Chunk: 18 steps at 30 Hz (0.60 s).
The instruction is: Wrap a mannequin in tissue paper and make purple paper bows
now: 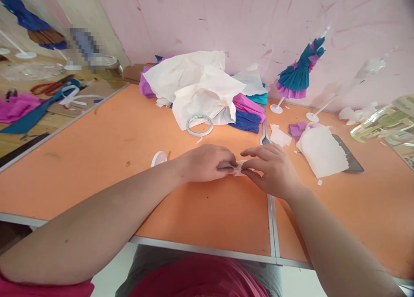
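Note:
Between my two hands, just above the orange table (207, 215), is a small piece of white crepe-like paper (238, 169). My left hand (211, 163) pinches its left part between thumb and fingers. With thumb and fingertips, my right hand (270, 167) grips its right side, the index finger raised a little apart. Much of the paper is hidden by the fingers. Left of my left hand a white round disc (159, 158) shows, partly covered by my forearm. Beyond the hands, a roll of tape (199, 125) rests on crumpled white paper (207, 88).
Folded pink paper (248, 108) and blue paper (246, 121) lie by the white heap. A teal and purple paper dress (296, 75) stands on a white base, right of the middle. White paper (323, 152) covers part of a dark flat object (351, 157). A clear bottle (384, 118) is far right.

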### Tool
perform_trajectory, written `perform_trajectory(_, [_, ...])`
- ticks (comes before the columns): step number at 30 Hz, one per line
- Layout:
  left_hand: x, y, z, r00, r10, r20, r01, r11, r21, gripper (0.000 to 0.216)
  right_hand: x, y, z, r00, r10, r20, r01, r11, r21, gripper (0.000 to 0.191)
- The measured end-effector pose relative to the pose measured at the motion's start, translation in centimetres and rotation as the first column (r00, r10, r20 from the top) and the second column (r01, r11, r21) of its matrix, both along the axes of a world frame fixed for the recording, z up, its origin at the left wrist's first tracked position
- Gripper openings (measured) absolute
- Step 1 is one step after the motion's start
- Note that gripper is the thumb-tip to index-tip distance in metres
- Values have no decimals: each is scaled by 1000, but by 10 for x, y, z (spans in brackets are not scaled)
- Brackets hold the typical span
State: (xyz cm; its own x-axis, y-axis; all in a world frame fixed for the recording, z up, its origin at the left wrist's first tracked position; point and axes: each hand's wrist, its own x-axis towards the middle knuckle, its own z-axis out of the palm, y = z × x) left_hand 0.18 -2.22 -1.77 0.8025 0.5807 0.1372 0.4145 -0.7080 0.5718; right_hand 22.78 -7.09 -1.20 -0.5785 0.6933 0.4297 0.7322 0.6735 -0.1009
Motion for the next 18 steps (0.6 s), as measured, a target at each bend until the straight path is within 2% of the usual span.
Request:
perform_trajectory(8, [1,-4,6,998,-39,-49,41,998,39,23,-3,-2,3,998,2,-62,-6,998,-62,11])
perform_trajectory(10, [0,-2,4,999,-30,-45,33,998,58,22,-1,-2,5,999,-7,-47,4,998,-69,15])
perform_trajectory(13, [-1,0,0,999,-24,-40,26,997,70,24,0,-2,5,1000,-14,5,14,998,-54,9])
perform_trajectory(18, [0,-1,1,999,-13,-46,16,998,64,24,-1,-2,2,997,-11,75,13,999,-30,11])
